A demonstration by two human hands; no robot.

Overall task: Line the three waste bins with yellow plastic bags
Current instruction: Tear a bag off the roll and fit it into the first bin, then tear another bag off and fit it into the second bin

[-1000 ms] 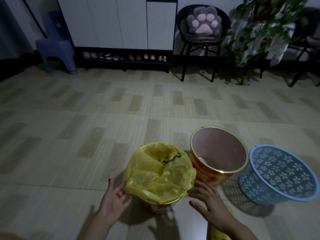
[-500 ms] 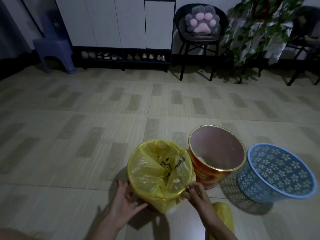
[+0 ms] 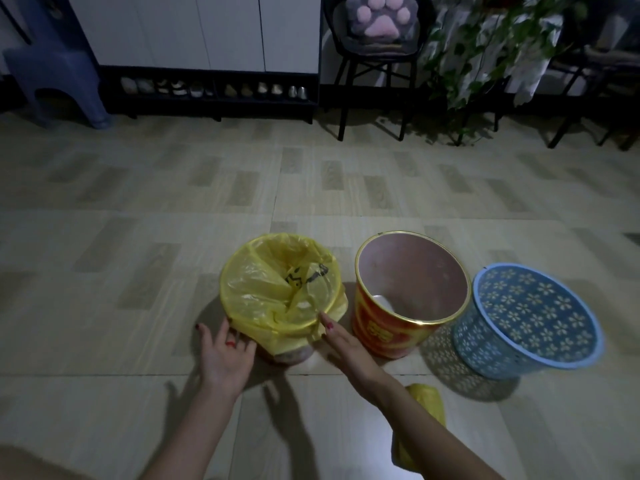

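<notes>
A: Left to right, what shows?

B: The left hand [image 3: 225, 355] rests with straight fingers against the yellow bag [image 3: 277, 292] skirt on the first bin [image 3: 294, 356]. The right hand [image 3: 346, 344], grip wide, touches the rim's near edge.

A: And right of that grip?

B: The red bin [image 3: 391, 334] and blue basket [image 3: 526, 327], both unlined; spare bags [image 3: 427, 407] lie by the right forearm.

A: Risks?

B: The loose skirt could slip inward if released unevenly.
</notes>
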